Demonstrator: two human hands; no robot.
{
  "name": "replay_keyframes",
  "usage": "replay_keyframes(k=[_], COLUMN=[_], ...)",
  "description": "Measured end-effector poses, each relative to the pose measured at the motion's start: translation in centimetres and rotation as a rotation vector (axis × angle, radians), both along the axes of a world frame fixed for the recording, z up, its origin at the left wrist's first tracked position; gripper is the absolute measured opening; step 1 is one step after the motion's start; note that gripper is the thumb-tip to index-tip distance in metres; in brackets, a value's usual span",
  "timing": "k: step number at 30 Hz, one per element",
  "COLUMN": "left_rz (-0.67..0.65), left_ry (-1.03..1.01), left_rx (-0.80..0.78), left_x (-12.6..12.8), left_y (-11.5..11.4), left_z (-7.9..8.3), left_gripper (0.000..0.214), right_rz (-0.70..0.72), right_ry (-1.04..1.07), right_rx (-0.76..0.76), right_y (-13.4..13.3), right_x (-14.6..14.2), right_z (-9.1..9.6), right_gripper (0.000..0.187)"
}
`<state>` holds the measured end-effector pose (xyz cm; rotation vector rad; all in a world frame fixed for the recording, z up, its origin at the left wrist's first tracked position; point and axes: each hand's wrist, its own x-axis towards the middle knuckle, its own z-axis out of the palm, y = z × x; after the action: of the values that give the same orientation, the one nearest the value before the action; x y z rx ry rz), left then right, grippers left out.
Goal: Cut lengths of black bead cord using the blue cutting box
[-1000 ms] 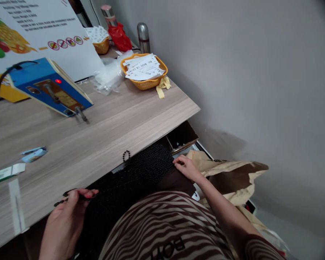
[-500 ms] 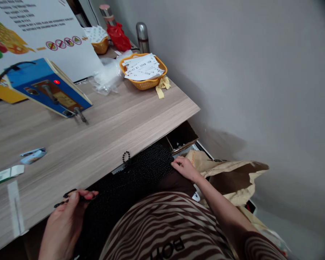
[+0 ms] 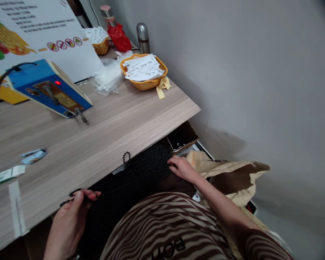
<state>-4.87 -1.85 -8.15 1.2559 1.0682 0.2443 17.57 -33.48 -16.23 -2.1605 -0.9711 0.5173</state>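
Black bead strands (image 3: 130, 173), individually indistinct

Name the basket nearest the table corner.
The orange basket of MADE IN CHINA slips; the other basket sits farther back, beside the red bag.

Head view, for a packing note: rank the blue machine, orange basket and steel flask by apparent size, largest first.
1. blue machine
2. orange basket
3. steel flask

The flask stands farther from the camera, so its true size is unsure.
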Motion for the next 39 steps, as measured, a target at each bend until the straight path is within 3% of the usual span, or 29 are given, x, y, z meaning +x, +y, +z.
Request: replay_keyframes(k=[6, 13, 17, 20, 23, 25, 27, 28, 31, 33, 36, 39], left_rz=[0.018, 0.014, -0.015, -0.261, -0.604, -0.738, -0.802, -0.804, -0.876, -0.954, -1.013, -1.172], left_ry=[-0.013, -0.029, -0.009, 0.163, 0.469, 0.643, 0.631, 0.519, 0.006, -0.177, -0.151, -0.124], left_rx=[-0.021, -0.01, 0.072, 0.225, 0.594, 0.832, 0.937, 0.951, 0.772, 0.572, 0.438, 0.397], left_x=[-0.3, -1.1, -1.2, -0.9, 0.2, 1.4, 3.1, 4.2, 7.9, 10.1, 11.5, 10.8], left_y=[0.5, 0.4, 0.3, 0.3, -0.3, -1.4, -3.4, -4.5, -8.1, -9.6, -9.7, -8.5], left_z=[-0.5, -0.9, -1.0, -0.6, 0.9, 2.8, 5.0, 6.1, 8.2, 8.3, 6.8, 5.0], left_gripper=[0.045, 0.046, 0.048, 0.054, 0.057, 0.052, 0.05, 0.047, 0.041, 0.044, 0.021, 0.028], right_rz=[0.053, -0.052, -0.094, -0.093, -0.084, -0.051, 0.008, 0.041, 0.118, 0.101, -0.065, -0.287], right_ry=[-0.138, 0.033, 0.068, 0.108, 0.248, 0.325, 0.368, 0.385, 0.483, 0.624, 0.893, 1.031], right_rx=[-0.1, 0.151, 0.262, 0.331, 0.351, 0.388, 0.452, 0.481, 0.509, 0.55, 0.772, 0.969], right_y=[0.8, 0.2, -0.4, -0.7, -0.4, 0.2, 1.2, 1.8, 3.5, 4.2, 4.2, 3.3], right_x=[0.2, -0.2, -0.4, -0.4, -0.2, 0.0, 0.0, -0.1, -0.6, -0.8, -0.2, 1.1], right_z=[1.0, 0.2, 1.0, 3.0, 5.8, 7.8, 9.5, 10.3, 11.7, 12.0, 11.7, 11.0], right_gripper=[0.015, 0.014, 0.009, 0.006, 0.004, 0.005, 0.005, 0.005, 0.005, 0.007, 0.013, 0.016])
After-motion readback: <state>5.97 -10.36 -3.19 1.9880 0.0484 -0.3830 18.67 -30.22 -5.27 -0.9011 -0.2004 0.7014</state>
